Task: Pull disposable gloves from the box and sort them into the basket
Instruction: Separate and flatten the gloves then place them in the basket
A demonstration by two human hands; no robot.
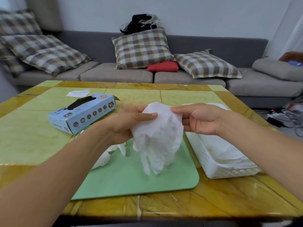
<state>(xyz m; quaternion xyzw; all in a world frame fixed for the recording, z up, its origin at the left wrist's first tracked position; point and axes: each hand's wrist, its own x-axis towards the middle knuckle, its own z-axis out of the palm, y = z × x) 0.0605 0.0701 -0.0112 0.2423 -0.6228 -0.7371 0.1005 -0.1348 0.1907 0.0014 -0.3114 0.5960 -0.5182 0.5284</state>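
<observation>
A crumpled white disposable glove point(159, 136) hangs above the green mat point(139, 177), fingers pointing down. My left hand point(126, 123) pinches its cuff on the left side, and my right hand point(198, 118) pinches the cuff on the right. The blue glove box point(83, 113), marked XL, lies on the table to the left with its dark opening facing up. A white perforated basket point(218, 163) stands to the right of the mat and holds flat white gloves. More loose white gloves point(106, 154) lie on the mat, partly hidden by my left forearm.
The yellow-green tiled table point(32, 136) carries everything. A white scrap of paper point(78, 93) lies behind the box. A grey sofa point(118, 76) with checked cushions runs along the far side. Cables and a power strip point(282, 115) lie on the floor at right.
</observation>
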